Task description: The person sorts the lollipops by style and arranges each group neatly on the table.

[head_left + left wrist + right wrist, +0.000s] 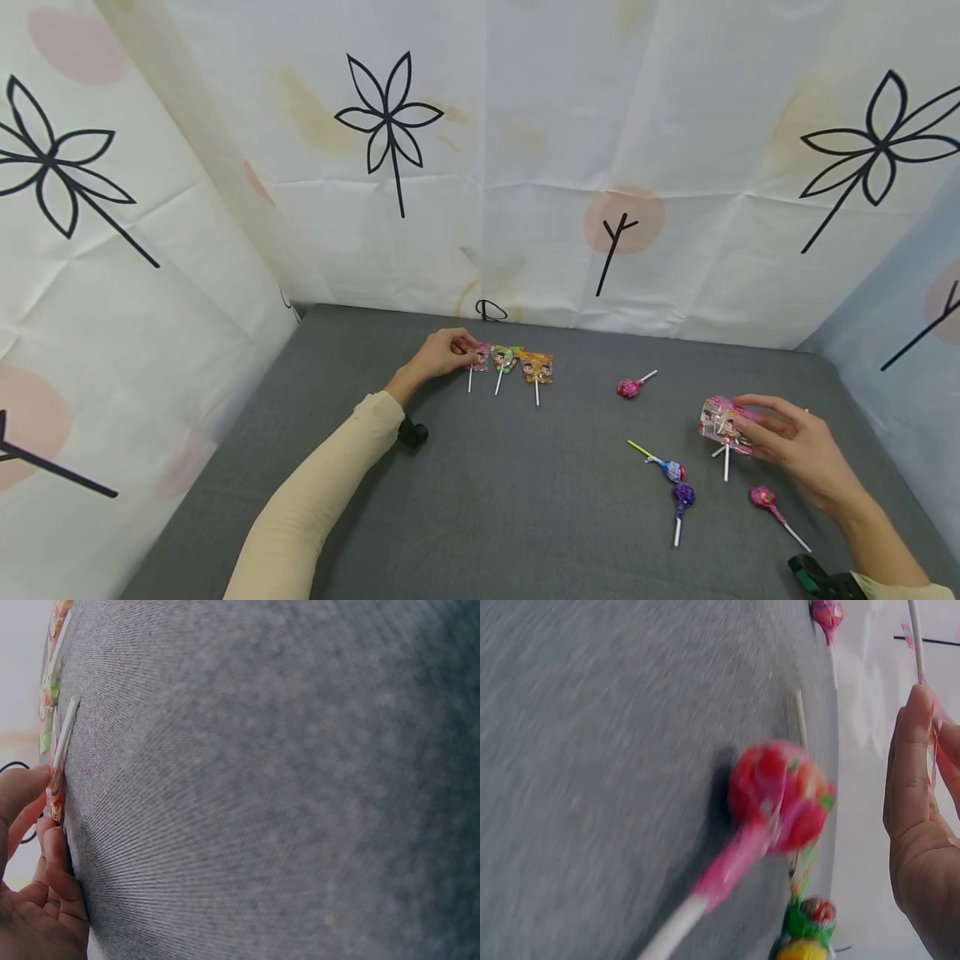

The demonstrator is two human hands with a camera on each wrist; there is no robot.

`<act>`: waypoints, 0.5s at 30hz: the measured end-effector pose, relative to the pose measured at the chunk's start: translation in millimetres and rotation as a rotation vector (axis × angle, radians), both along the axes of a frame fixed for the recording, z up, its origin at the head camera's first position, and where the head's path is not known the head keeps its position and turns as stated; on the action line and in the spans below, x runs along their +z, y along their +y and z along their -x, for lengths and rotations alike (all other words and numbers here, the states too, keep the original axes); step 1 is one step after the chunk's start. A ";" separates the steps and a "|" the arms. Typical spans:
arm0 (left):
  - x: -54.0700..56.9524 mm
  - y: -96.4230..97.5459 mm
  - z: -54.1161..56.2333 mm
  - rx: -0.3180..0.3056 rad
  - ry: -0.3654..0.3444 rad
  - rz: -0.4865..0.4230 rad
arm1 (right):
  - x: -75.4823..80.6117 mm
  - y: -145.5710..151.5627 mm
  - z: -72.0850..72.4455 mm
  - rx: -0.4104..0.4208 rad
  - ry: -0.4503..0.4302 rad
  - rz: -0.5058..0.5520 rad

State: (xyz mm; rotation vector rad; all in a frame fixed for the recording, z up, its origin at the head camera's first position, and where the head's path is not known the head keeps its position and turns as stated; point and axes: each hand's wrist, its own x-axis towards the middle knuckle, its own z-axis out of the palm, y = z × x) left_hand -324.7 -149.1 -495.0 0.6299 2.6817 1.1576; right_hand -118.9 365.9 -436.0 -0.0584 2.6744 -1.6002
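Note:
My left hand [441, 354] is at the left end of a row of flat lollipops at the back, its thumb and fingers pinching a pink-wrapped lollipop [480, 358]. In the left wrist view this lollipop's white stick [66, 733] points away from the fingertips. Beside it lie a green-wrapped lollipop [505, 358] and an orange-wrapped lollipop [537, 367]. On the right, my right hand [802, 450] grips pink-wrapped flat lollipops [720, 421] above the table, two white sticks hanging down. The right wrist view shows the hand [919, 802] with a stick and clear pink wrapper.
Round lollipops lie on the grey table [525, 500]: a pink one [628, 388] toward the back, a blue-and-red one [673, 471] touching or nearly touching a purple one [683, 495], and another pink one [762, 497] near my right wrist. A patterned cloth [525, 167] hangs behind.

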 end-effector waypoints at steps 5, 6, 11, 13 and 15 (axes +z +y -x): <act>0.3 0.1 -0.2 0.000 -0.001 0.005 | 0.4 -10.6 7.7 0.037 0.017 0.064; 0.4 0.3 -0.2 0.000 -0.001 0.004 | 0.6 -13.0 9.0 0.044 0.020 0.072; 1.8 0.5 -1.1 -0.007 -0.003 -0.005 | 3.4 -25.3 15.7 0.087 0.031 0.099; 2.5 0.2 -1.6 -0.006 -0.008 -0.004 | 5.3 -30.7 19.3 0.104 0.032 0.112; 3.1 -0.1 -2.1 -0.002 -0.011 -0.003 | 7.8 -36.7 23.3 0.123 0.031 0.119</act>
